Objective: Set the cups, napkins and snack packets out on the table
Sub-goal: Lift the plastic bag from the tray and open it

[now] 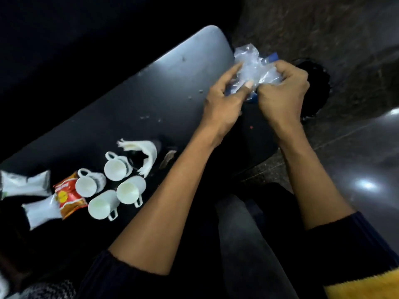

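We logged both hands raised over the far right end of the dark table (133,100). The left hand (224,104) had its fingers partly extended, the thumb and forefinger pinching the near-left side of a crumpled clear plastic bag (250,65). The right hand (285,91) had its fingers curled tight into the right side of the same bag, so the bag sat bunched between the two sets of fingers and rose just beyond the fingertips. A blue strip showed at the bag's far edge, past the right knuckles, and another blue patch showed below the left thumb. We could not tell what the bag contained.

The remaining items lay well apart from the fingers, down and to the left along the table. Four white cups (115,169) lay on their sides in a close cluster, mouths turned toward us, handles visible on each. A white napkin (149,152), torn or crumpled, arched just beyond the cluster, touching or nearly touching the cup nearest the hands. A red and orange snack packet (69,195) lay just left of the cups, against one of them. Two white packets (23,184) lay farther left still, one beyond the other, blurred near the frame edge. Small crumbs dotted the table surface between the cups and the fingers.

Both forearms were bare, with dark sleeves (349,244) pushed up near the elbows.
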`<state>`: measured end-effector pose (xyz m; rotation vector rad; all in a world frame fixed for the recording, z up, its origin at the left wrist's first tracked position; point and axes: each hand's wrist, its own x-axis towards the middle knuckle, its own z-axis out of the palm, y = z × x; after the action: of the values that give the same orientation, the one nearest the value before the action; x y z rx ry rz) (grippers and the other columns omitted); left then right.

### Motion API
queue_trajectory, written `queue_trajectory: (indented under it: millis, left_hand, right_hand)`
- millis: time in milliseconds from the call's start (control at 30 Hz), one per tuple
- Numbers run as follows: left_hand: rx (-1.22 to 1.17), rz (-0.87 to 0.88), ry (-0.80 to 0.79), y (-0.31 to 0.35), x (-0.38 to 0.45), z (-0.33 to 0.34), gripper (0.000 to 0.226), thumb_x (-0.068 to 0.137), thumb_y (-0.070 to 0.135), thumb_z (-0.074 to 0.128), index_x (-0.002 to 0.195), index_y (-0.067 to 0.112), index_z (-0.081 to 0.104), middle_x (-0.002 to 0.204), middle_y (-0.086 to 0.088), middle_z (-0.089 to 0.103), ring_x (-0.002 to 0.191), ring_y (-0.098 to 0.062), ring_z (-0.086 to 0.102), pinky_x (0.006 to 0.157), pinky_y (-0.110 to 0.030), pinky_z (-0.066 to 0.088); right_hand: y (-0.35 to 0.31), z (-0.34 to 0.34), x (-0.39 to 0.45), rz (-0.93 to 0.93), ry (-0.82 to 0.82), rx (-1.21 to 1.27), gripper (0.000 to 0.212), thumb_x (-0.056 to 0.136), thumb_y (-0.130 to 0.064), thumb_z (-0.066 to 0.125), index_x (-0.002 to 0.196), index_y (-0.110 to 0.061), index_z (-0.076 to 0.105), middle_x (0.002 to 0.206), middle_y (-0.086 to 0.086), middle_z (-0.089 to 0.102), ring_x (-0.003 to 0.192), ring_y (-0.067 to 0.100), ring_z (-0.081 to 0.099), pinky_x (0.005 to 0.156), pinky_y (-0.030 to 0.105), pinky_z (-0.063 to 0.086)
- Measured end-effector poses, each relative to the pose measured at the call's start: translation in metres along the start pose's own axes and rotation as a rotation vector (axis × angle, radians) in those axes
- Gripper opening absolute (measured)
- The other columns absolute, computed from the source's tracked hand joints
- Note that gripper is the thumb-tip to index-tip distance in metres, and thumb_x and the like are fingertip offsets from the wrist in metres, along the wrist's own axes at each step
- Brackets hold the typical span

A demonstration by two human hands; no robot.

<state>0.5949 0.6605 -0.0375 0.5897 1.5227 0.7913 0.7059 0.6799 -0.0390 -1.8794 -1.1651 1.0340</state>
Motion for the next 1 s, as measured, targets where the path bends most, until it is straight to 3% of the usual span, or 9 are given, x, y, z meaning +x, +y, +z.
queue_trajectory:
  millis: [100,200,300,367,500,633,767,900,1000]
  left_hand:
    - [-0.054,0.005,0.085,-0.001,0.027,0.045,0.035,0.094,0.001,0.064,0.123,0.018,0.058,0.125,-0.022,0.068,0.114,-0.041,0.066,0.1,-0.055,0.054]
    - [0.004,-0.062,0.093,-0.008,0.056,0.082,0.024,0.094,-0.001,0.059,0.116,0.008,0.061,0.118,-0.024,0.07,0.107,-0.039,0.069,0.096,-0.051,0.057]
    - [0.003,-0.096,-0.138,-0.021,0.068,0.119,0.032,0.095,-0.009,0.048,0.126,-0.008,0.057,0.123,-0.033,0.065,0.102,-0.033,0.066,0.097,-0.042,0.054]
    - [-0.041,-0.127,-0.265,-0.03,0.071,0.138,0.048,0.092,-0.017,0.041,0.138,-0.006,0.049,0.136,-0.035,0.057,0.109,-0.032,0.06,0.097,-0.039,0.051]
    - [0.089,-0.198,-0.44,-0.055,0.091,0.172,0.078,0.09,-0.019,0.046,0.159,0.011,0.026,0.156,-0.018,0.044,0.136,-0.029,0.05,0.107,-0.03,0.046]
    - [0.69,-0.013,-0.536,-0.092,0.116,0.182,0.074,0.092,0.001,0.059,0.158,0.02,0.032,0.154,-0.009,0.048,0.14,-0.024,0.048,0.118,-0.037,0.038]
    - [1.318,0.187,-0.529,-0.116,0.139,0.173,0.069,0.085,0.017,0.06,0.151,0.019,0.04,0.146,-0.011,0.052,0.135,-0.033,0.049,0.109,-0.048,0.042]
    - [1.535,0.291,-0.518,-0.131,0.152,0.183,0.074,0.083,0.028,0.064,0.151,0.015,0.036,0.146,-0.013,0.048,0.134,-0.034,0.046,0.108,-0.053,0.039]
    - [1.637,0.257,-0.568,-0.141,0.163,0.189,0.091,0.089,0.038,0.064,0.161,0.015,0.013,0.165,-0.014,0.022,0.15,-0.035,0.026,0.117,-0.058,0.028]
  right_hand:
    - [0.014,-0.013,0.019,0.178,-0.145,0.386,0.04,0.066,-0.002,0.059,0.105,-0.007,0.066,0.093,0.01,0.07,0.082,0.017,0.065,0.073,0.031,0.054]
    - [0.037,-0.026,0.028,0.336,-0.203,0.804,0.061,0.076,-0.007,0.059,0.135,-0.011,0.045,0.124,0.016,0.065,0.102,0.026,0.07,0.084,0.036,0.06]
    - [0.073,-0.04,0.042,0.232,-0.054,0.669,0.06,0.093,-0.004,0.063,0.146,-0.004,0.036,0.135,0.015,0.059,0.119,0.028,0.064,0.104,0.04,0.053]
    - [0.101,-0.051,0.057,0.273,0.098,0.619,0.048,0.091,0.004,0.066,0.136,-0.002,0.049,0.119,0.01,0.066,0.102,0.017,0.07,0.089,0.03,0.058]
    - [0.161,-0.076,0.095,0.445,0.332,0.526,0.032,0.072,0.012,0.074,0.101,-0.003,0.074,0.083,0.002,0.076,0.071,0.01,0.071,0.062,0.027,0.058]
    - [0.224,-0.08,0.132,0.518,0.521,0.234,0.018,0.067,0.005,0.067,0.078,-0.007,0.074,0.066,-0.006,0.062,0.058,0.007,0.056,0.055,0.027,0.05]
    - [0.278,-0.077,0.17,0.466,0.615,0.071,0.017,0.078,-0.005,0.063,0.086,-0.006,0.078,0.076,-0.002,0.066,0.069,0.008,0.06,0.06,0.022,0.05]
    - [0.319,-0.068,0.202,0.415,0.549,-0.13,0.029,0.088,-0.006,0.056,0.11,-0.002,0.075,0.106,0.01,0.074,0.096,0.015,0.067,0.079,0.017,0.049]
    - [0.341,-0.058,0.214,0.333,0.468,-0.205,0.039,0.089,0.0,0.05,0.123,-0.003,0.069,0.121,0.018,0.063,0.109,0.024,0.063,0.086,0.023,0.048]
